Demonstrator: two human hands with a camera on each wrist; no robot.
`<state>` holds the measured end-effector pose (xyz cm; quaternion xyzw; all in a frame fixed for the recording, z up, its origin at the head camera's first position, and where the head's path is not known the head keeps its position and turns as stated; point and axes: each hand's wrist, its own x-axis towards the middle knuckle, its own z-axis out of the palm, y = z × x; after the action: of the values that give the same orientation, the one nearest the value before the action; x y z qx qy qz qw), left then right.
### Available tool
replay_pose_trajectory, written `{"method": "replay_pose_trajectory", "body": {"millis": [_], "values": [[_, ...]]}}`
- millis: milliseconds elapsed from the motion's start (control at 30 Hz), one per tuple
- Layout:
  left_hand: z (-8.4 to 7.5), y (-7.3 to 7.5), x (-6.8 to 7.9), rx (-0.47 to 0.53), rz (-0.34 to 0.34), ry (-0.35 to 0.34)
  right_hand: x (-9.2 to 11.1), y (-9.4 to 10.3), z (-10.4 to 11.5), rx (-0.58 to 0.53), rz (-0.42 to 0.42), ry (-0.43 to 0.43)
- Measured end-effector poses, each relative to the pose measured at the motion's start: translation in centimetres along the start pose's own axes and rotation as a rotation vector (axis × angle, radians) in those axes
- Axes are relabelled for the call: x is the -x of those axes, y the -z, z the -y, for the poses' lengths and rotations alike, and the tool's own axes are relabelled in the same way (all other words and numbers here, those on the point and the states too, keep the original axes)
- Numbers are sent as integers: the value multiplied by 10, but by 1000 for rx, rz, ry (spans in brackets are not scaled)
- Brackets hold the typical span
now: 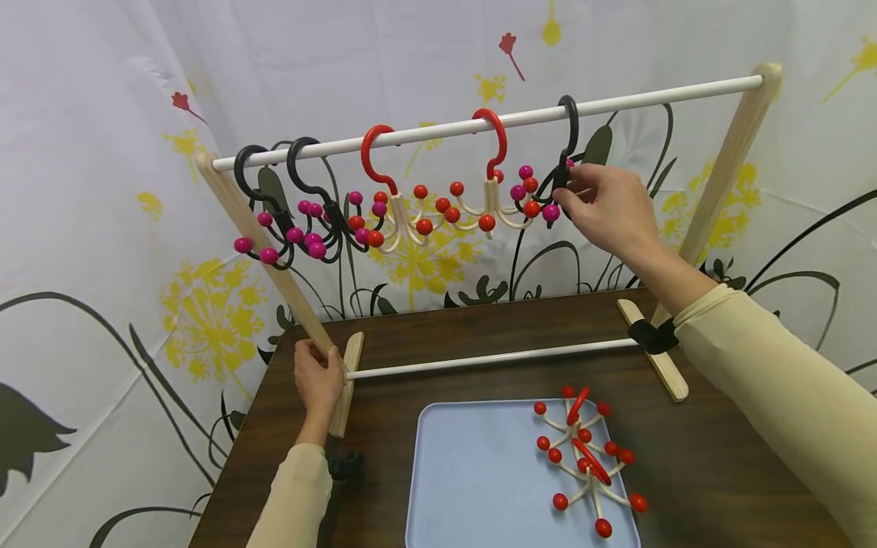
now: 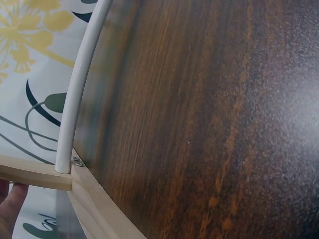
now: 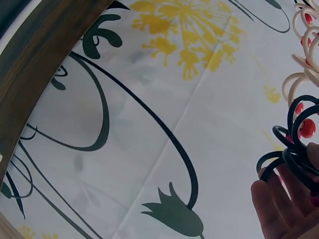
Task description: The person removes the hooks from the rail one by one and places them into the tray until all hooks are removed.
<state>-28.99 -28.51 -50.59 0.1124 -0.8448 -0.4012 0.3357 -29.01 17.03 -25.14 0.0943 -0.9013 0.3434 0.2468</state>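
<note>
My right hand (image 1: 613,209) pinches the black stem of a multi-arm hanger (image 1: 572,122) with pink balls, whose hook loops over the white top rod (image 1: 658,96). In the right wrist view, my fingers (image 3: 281,206) are against its curved black arms (image 3: 294,167). Low on the rack's left wooden post (image 1: 274,266), my left hand (image 1: 320,384) grips the wood; a fingertip shows against it in the left wrist view. Two red-hooked hangers (image 1: 499,141) with cream arms and red balls hang along the rod. Two more black hangers (image 1: 298,164) with pink balls hang at its left end.
A light blue tray (image 1: 462,472) lies on the dark wooden table (image 1: 384,472), with two red-hooked hangers (image 1: 591,461) on its right side. A lower white rod (image 1: 507,357) joins the rack's wooden feet (image 1: 661,361). Behind hangs a flower-patterned cloth (image 1: 438,46).
</note>
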Motion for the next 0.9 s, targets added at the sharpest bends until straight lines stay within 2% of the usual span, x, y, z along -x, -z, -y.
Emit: {"method": "replay_pose_trajectory", "body": {"millis": [167,400,600,800,900], "values": [[0,0,0,-2,-3,0,0,2,2,-4,-3,-10],[2,-4,8,7,4,1,2,7,2,-17,-37,-1],[3,-3,6,20,-11,-4,1,13,6,-42,-66,9],[3,0,2,15,-13,-12,4,25,8,-80,-129,19],[2,0,0,13,-14,-19,8,32,7,-116,-131,0]]}}
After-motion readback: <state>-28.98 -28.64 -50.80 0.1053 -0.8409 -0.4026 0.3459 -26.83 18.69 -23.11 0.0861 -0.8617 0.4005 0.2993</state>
